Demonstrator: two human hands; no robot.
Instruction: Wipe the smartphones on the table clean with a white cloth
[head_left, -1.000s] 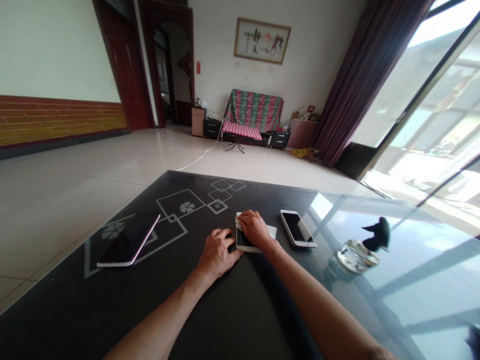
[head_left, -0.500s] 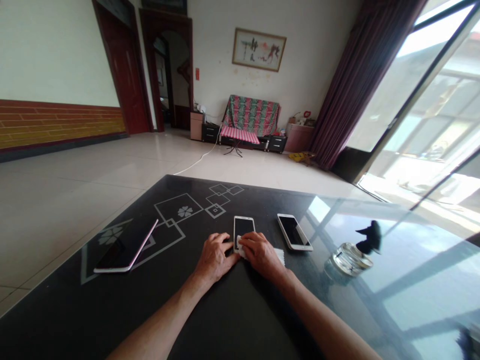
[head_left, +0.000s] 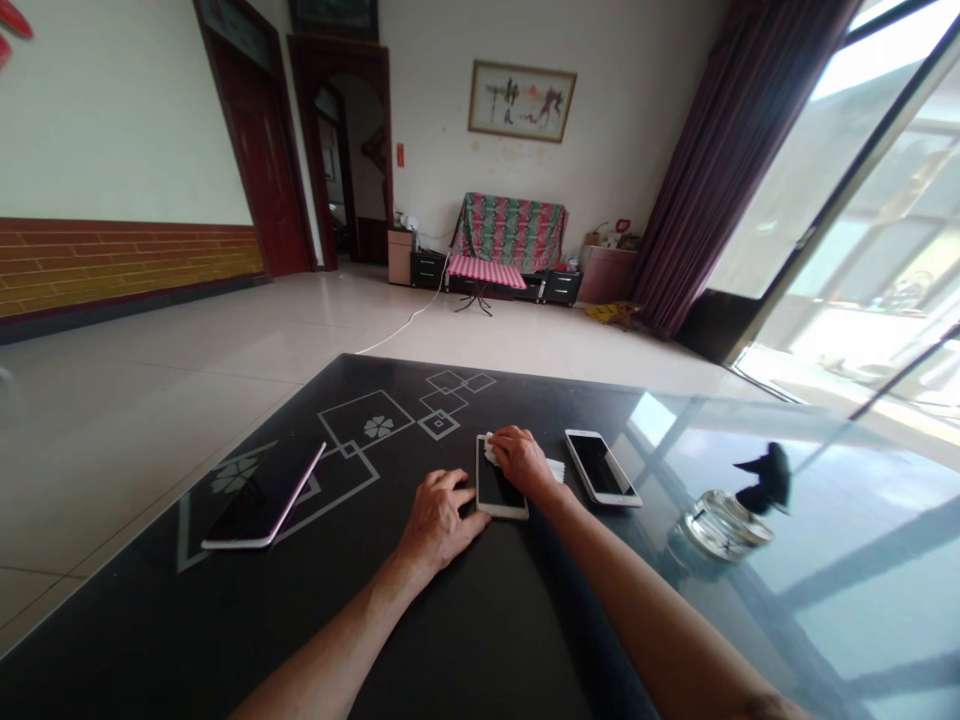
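- Head view: I see the right hand [head_left: 521, 460] over the upper part of a white-framed smartphone [head_left: 498, 492], its fingers held close together on a white cloth [head_left: 556, 469]. I cannot tell whether the thumb pinches the cloth.
- The left hand [head_left: 439, 515] has its fingers a little spread and bent, fingertips at the phone's left edge and the thumb at its near left corner.
- That smartphone lies flat, dark screen up, on the black glossy table [head_left: 337, 630], between the two hands; the cloth's serrated edge sticks out to the right of it.
- Just right of the cloth I have a second white smartphone [head_left: 602, 468], also screen up.
- Further right stands a clear glass container [head_left: 724, 525] with a black figure [head_left: 765, 480] at its far side.
- Well left of the hands is a larger dark-screened device [head_left: 266, 495] with a pale edge.
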